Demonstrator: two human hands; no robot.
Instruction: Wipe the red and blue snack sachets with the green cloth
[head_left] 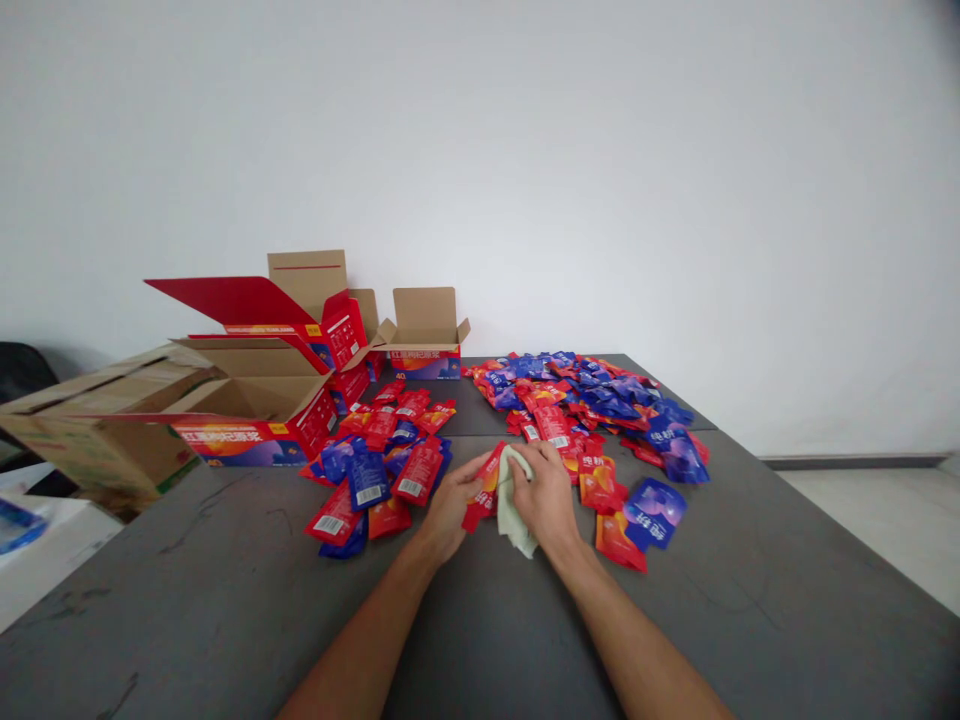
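Note:
My left hand [451, 508] grips a red pouch [486, 488] by its left edge, over the middle of the grey table [480, 640]. Against the pouch's right side, my right hand [546, 495] pinches a pale green cloth [511, 515], whose loose end hangs down. A smaller group of red and blue pouches [369, 480] lies to the left of my hands. Beyond and to the right is a large heap of red and blue pouches [592, 395]. Near my right wrist, a blue pouch [655, 512] overlaps a red and orange pouch [619, 540].
Open red printed boxes [247, 440] stand at the left, with another open box [425, 362] at the back by the wall. A brown carton [112, 430] and a white surface [56, 540] are at the far left.

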